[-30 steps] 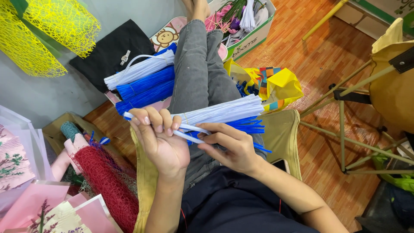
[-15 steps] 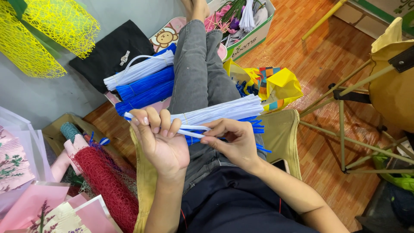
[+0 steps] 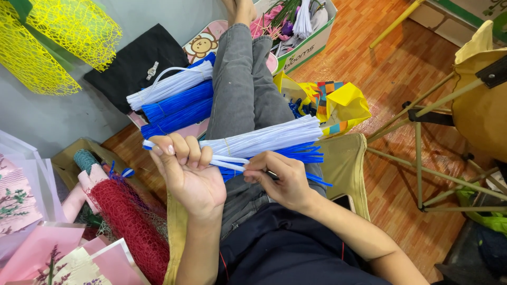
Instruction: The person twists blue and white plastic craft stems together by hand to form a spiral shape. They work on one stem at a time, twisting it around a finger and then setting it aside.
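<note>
On orange wood floor [image 3: 391,79], hands — left hand [image 3: 190,174], right hand [image 3: 280,179] — both grip white-blue pipe cleaners [image 3: 264,140]

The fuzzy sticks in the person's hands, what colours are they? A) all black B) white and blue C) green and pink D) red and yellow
B: the left hand grips a bundle of pipe cleaners that are white and blue, and the right hand pinches one white strand of it.
</note>
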